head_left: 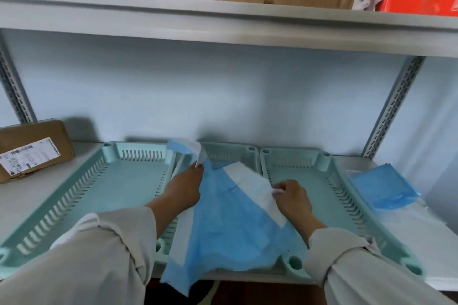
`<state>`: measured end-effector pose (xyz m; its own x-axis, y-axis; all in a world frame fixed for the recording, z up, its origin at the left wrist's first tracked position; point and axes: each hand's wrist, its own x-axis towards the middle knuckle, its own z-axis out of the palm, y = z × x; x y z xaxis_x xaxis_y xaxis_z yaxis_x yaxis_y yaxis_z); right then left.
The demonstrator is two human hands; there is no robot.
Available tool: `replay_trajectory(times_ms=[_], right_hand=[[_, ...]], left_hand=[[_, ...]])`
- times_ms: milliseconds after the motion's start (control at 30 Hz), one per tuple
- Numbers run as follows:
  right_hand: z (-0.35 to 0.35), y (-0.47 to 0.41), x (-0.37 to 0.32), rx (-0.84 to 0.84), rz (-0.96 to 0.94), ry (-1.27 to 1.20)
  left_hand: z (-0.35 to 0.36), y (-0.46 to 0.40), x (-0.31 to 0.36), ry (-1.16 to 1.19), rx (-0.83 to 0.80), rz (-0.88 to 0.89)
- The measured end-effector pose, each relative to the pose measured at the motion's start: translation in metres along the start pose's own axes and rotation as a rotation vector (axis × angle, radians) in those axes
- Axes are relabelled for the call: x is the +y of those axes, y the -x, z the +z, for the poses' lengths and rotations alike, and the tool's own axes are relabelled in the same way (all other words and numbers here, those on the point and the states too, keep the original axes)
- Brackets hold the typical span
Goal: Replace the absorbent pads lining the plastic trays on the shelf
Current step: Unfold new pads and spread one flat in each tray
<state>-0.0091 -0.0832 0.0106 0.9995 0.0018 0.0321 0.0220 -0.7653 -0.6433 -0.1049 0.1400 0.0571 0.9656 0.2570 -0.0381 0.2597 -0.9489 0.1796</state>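
Three pale green plastic trays stand side by side on the shelf: a left tray, a middle tray and a right tray. A blue and white absorbent pad lies half unfolded over the middle tray and hangs over the front edge. My left hand pinches the pad's far left corner and lifts it. My right hand pinches the white folded edge on the pad's right side. The left and right trays have bare floors.
A stack of folded blue pads in clear wrap lies on the shelf to the right of the trays. A brown parcel sits at the far left. An upper shelf with a cardboard box hangs overhead. Slotted uprights flank the bay.
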Motion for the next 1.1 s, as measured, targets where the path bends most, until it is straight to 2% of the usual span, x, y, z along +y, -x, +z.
replay_trajectory(times_ms=[100,133,200,267,333,433,500,567,700,833,967,1100], right_hand=[[-0.024,-0.001,-0.014,0.337,-0.04,-0.205],[-0.032,-0.002,-0.014,0.405,-0.037,-0.241],[-0.047,-0.005,0.0,0.43,0.02,-0.246],[-0.054,-0.008,0.024,0.3,0.116,-0.21],[-0.055,-0.005,0.044,0.145,0.192,-0.114],[-0.05,0.002,0.06,0.036,0.155,0.146],[-0.044,0.006,0.062,0.009,0.102,0.232],[-0.037,0.007,0.058,-0.09,0.062,0.189],[-0.015,0.009,0.049,-0.315,0.065,0.146],[0.001,0.007,0.045,-0.352,0.098,0.08],[0.009,0.001,0.047,-0.272,0.066,0.023],[0.01,-0.001,0.055,-0.242,0.031,0.102]], left_hand=[[-0.01,-0.016,0.01,0.083,0.146,0.017],[-0.011,-0.022,0.012,0.124,0.179,0.017],[-0.006,-0.034,0.015,0.252,0.212,0.009],[0.004,-0.047,0.017,0.379,0.2,-0.02],[0.019,-0.053,0.02,0.406,0.119,-0.111],[0.044,-0.047,0.03,0.217,-0.059,-0.259],[0.058,-0.039,0.039,0.089,-0.096,-0.232],[0.071,-0.037,0.047,0.041,-0.146,-0.131],[0.092,-0.037,0.057,0.138,-0.354,-0.099],[0.106,-0.032,0.052,0.086,-0.421,-0.113],[0.111,-0.03,0.046,0.005,-0.405,-0.098],[0.111,-0.03,0.048,0.08,-0.331,-0.037]])
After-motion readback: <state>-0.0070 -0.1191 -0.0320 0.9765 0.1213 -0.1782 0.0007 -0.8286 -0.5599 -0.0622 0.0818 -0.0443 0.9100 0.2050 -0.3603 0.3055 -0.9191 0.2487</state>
